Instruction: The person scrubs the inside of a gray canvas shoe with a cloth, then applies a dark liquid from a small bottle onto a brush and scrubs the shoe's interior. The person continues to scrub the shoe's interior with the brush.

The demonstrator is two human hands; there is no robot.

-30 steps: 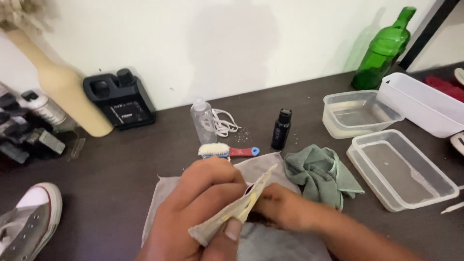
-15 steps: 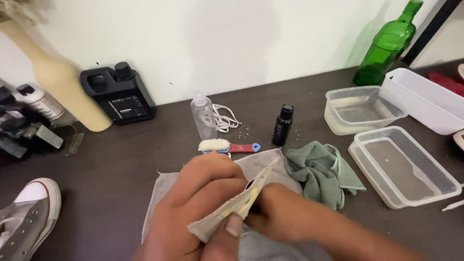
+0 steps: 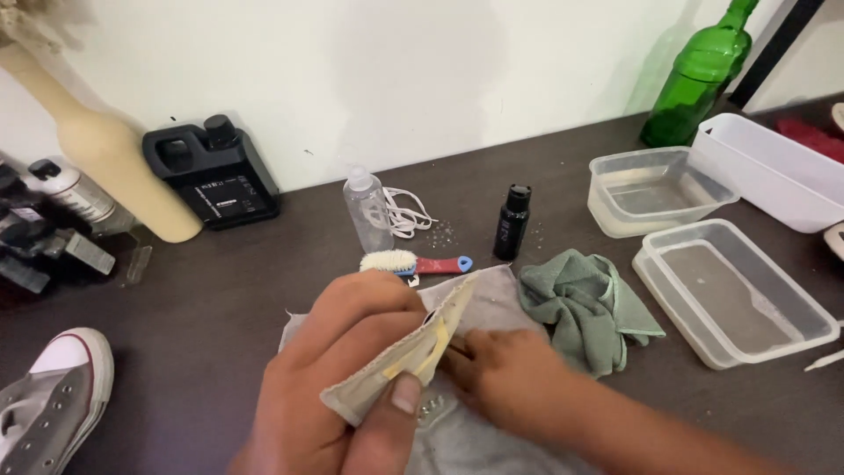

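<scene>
Dark table [image 3: 220,317], white wall [image 3: 440,79], green bottle [image 3: 699,75]

matt cloth insole [image 3: 413,352], glossy glass bottle [image 3: 694,84], dark wood table [image 3: 220,290].

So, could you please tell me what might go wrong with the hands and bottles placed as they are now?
The left hand pinches the beige insole only at its edge, so it may slip. The right hand works close to the small black bottle and clear spray bottle; a wide elbow move could tip either. Grit on the table may soil the grey cloth.
</scene>
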